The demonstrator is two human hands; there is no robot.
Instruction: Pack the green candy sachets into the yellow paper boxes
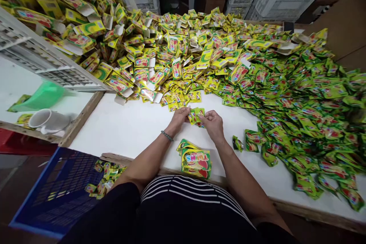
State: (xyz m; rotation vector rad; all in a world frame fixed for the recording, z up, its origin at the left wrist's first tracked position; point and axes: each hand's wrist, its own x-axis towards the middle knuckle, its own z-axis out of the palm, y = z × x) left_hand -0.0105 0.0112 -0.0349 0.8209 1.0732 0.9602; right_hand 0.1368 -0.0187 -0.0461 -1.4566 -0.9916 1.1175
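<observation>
While our left grip (180,117) pinches small flat glossy yellow-green sachets (195,115), our right grip (213,124) clamps their opposite edge.

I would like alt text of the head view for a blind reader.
A person's left hand and right hand hold small packets over a white table. A few boxes lie nearer the camera; farther away spreads a yellow heap of boxes and packets, with many green packets on the right.

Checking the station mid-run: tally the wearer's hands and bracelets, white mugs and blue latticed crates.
Wearer's hands: left hand, right hand: 2
Beaded bracelet: 1
White mug: 1
Blue latticed crate: 1
Total: 5
</observation>
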